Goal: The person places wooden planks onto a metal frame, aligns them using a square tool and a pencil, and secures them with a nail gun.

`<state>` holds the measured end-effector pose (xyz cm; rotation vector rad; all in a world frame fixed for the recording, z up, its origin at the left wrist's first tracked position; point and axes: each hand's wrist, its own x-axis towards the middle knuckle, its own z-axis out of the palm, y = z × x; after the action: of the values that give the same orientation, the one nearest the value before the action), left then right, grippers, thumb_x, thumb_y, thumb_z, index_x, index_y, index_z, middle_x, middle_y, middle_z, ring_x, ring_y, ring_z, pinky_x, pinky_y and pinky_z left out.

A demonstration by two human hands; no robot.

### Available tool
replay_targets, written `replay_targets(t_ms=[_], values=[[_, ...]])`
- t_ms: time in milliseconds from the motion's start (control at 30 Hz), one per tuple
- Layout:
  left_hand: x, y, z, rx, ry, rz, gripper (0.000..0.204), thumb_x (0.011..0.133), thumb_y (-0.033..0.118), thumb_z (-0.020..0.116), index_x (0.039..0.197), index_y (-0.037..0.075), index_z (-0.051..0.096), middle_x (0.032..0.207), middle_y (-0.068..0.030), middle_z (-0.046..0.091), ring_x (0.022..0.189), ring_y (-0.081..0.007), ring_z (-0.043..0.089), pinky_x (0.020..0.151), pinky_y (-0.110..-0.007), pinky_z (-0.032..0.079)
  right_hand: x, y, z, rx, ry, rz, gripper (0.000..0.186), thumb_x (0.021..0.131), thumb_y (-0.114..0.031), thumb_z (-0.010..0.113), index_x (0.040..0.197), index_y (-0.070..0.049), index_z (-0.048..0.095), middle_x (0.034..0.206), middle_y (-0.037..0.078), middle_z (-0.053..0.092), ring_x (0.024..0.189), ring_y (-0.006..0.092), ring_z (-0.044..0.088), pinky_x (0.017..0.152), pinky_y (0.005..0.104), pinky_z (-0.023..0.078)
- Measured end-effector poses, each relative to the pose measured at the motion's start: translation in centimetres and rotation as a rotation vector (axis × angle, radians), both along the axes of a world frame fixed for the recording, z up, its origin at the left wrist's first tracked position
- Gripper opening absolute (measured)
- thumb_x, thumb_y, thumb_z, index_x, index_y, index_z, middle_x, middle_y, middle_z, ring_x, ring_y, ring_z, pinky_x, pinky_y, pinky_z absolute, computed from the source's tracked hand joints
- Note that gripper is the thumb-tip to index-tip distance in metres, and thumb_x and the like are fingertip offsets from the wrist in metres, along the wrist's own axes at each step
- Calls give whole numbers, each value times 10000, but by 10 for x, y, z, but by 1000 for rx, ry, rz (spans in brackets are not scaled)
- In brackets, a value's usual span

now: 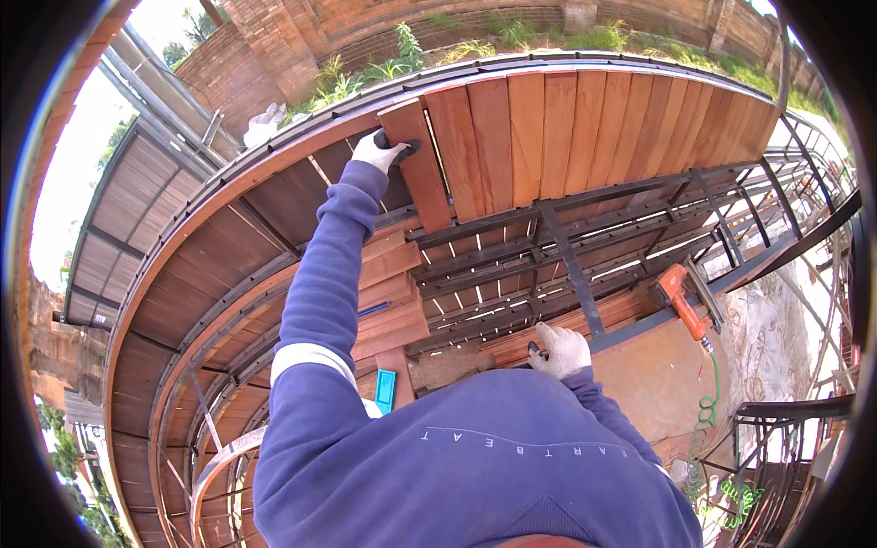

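Observation:
My left hand [379, 153], in a white glove with dark fingertips, reaches up and grips a reddish wooden plank [420, 178] at the end of a curved row of fitted planks [585, 137] on a black metal frame [571, 265]. A gap shows between this plank and its right-hand neighbour. My right hand [557, 352], also gloved, is low near the frame's inner edge, beside some long wooden strips [512, 342], with its fingers apart. A stack of short planks [384, 301] with a blue pencil-like item [375, 309] lies between my arms, above a teal tool [385, 391].
An orange pneumatic nail gun [685, 301] with a green coiled hose [708, 411] sits on the frame at right. Curved tiers of boards and metal rails [192, 301] run down the left. A brick wall [274, 46] with weeds stands beyond the top edge.

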<state>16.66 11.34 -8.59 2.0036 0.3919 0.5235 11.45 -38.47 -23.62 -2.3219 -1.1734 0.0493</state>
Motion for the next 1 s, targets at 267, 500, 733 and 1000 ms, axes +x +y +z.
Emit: replay_targets(t_ms=[267, 500, 733, 1000], values=[[-104, -148, 58, -423, -486, 30, 293, 935, -41, 638, 1223, -3, 596, 1115, -135, 689, 960, -241, 714, 863, -369, 625, 3, -4, 21, 266, 554, -62, 836, 799, -267, 800, 1489, -42, 385, 1164, 177, 658, 1052, 319, 667, 925, 403, 537], [-108, -260, -33, -1306, -397, -198, 404, 976, 216, 672, 1299, 26, 522, 1248, -173, 635, 1161, -323, 642, 966, -497, 572, 12, 14, 63, 1146, 989, -126, 578, 856, 54, 651, 1399, -28, 473, 1259, 139, 636, 1139, 237, 630, 977, 375, 515], [-127, -257, 4, 68, -15, -280, 556, 850, 55, 744, 1366, 3, 544, 1186, -146, 703, 1098, -252, 691, 961, -340, 541, 48, -13, 171, 709, 158, 152, 358, 834, -33, 731, 1188, -36, 680, 1075, 116, 701, 951, 256, 697, 831, 351, 563], [-96, -222, 33, 168, -38, -363, 367, 799, -38, 739, 1157, -1, 673, 1072, -103, 736, 968, -212, 702, 873, -327, 546, 32, 35, 129, 587, 354, -13, 623, 763, 35, 731, 1360, -43, 571, 1183, 128, 653, 990, 197, 673, 861, 332, 553]])
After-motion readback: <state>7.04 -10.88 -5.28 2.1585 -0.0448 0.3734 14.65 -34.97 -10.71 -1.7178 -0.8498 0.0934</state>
